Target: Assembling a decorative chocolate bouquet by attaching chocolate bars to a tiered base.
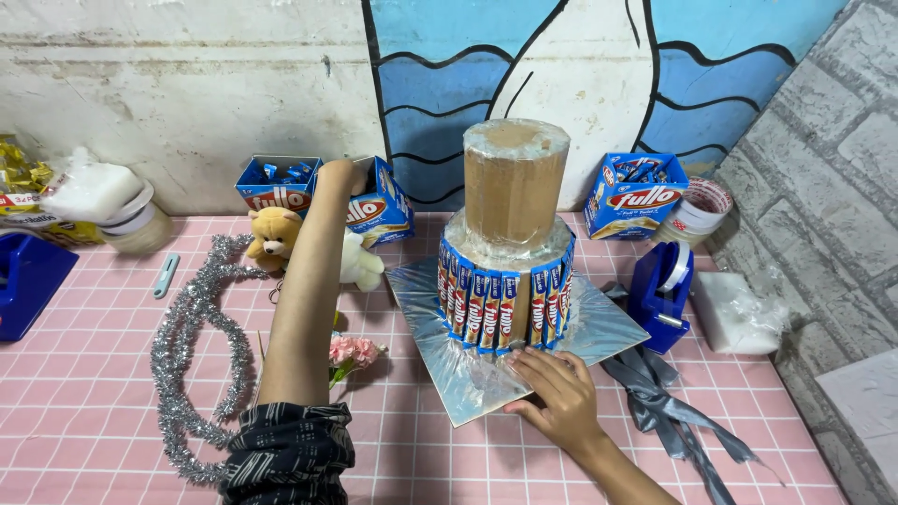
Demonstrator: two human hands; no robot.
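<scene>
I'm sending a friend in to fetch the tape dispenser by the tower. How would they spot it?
Find the cardboard tower ringed with snack sticks on the foil board, mid-table. Just right of the board, above grey ribbon, stands the dispenser. It is deep blue with a white roll on top; the other blue one lies at the far left edge.

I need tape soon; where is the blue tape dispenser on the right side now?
In the head view, the blue tape dispenser stands right of the silver board, beside the grey ribbon.
</scene>
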